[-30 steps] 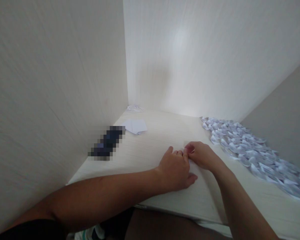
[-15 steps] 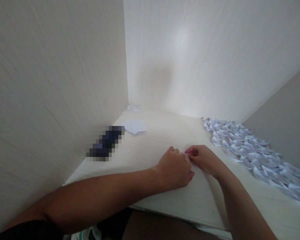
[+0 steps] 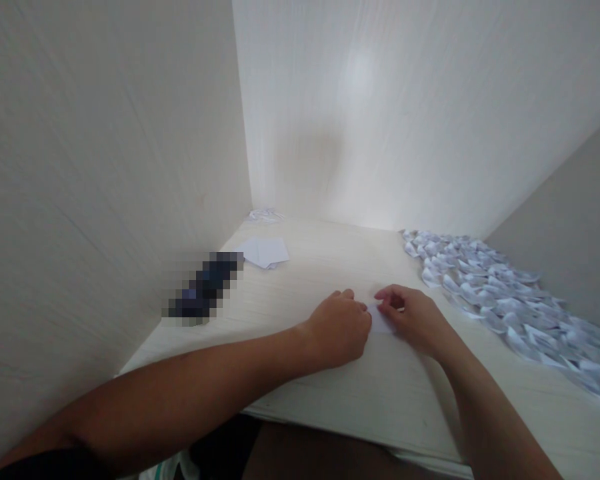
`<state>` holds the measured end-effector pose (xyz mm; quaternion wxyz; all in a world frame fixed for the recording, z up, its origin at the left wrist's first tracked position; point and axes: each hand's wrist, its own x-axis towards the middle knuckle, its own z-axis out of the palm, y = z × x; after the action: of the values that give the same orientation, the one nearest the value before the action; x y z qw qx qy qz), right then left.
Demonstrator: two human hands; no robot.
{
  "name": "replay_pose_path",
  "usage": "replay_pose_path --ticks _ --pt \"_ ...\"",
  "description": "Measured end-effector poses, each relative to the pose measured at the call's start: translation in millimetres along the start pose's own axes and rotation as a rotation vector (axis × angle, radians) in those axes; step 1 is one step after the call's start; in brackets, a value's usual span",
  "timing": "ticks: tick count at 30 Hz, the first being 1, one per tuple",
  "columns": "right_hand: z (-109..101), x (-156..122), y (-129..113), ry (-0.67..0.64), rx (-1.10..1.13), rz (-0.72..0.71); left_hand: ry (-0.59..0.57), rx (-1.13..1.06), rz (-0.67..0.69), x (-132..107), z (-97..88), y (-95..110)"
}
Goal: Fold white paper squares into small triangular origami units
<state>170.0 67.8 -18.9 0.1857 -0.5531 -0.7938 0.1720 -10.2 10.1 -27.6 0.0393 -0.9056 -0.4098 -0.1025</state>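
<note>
A small white piece of paper lies on the table between my hands, partly covered by both. My left hand is closed, its curled fingers at the paper's left edge; the fingertips are hidden. Over the right side of the paper is my right hand, its thumb and forefinger slightly apart with nothing visible between them. The thumb tip is close to the paper's upper edge; I cannot tell whether it touches.
Overlapping folded white papers spread along the table's right side. Flat white sheets lie back left, with more white paper pieces in the corner. A dark pixelated object lies by the left panel. Another panel stands behind.
My right thumb and forefinger have parted from their pinch beside my left hand. My left hand has shifted slightly left, and more of the paper shows between the hands.
</note>
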Motion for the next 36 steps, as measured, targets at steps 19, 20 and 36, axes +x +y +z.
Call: replay_pose_path --ticks 19,20,36 --pt "7.9 -15.2 7.6 0.067 0.239 0.125 -0.014 0.01 -0.035 0.9 -3.7 -3.1" --pt "9.0 -15.7 8.3 0.069 0.264 0.138 -0.013 0.016 -0.032 1.0 -3.7 -3.9" --pt "9.4 -34.9 16.4 0.174 0.145 -0.163 -0.021 0.073 -0.036 5.0 5.7 -12.9"
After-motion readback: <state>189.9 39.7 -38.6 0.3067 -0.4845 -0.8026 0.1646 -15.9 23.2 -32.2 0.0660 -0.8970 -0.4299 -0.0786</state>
